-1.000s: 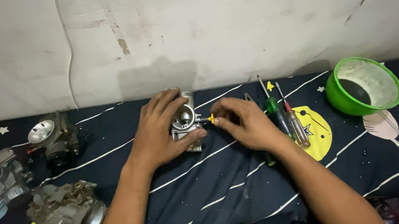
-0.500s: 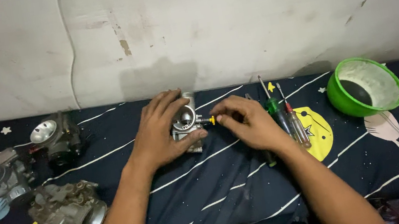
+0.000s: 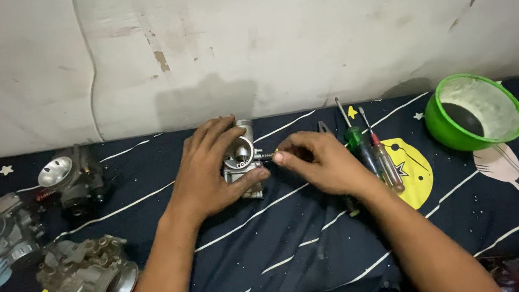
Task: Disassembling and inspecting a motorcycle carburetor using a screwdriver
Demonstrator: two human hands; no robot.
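Nearest us, three carburetors lie untouched at the left. Mid-cloth, our left hand clamps the carburetor in work; our right hand pinches a small screw at its side, not yet seated. Beyond: screwdrivers, green bowl.

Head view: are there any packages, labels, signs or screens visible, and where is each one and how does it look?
None: no package, label, sign or screen shows.
Only printed cloth, dark blue with white lines, stars and planets, covering the surface.
Green bowl, round, at far right, unmarked.
Left hand holds a grey metal carburetor, no label visible.
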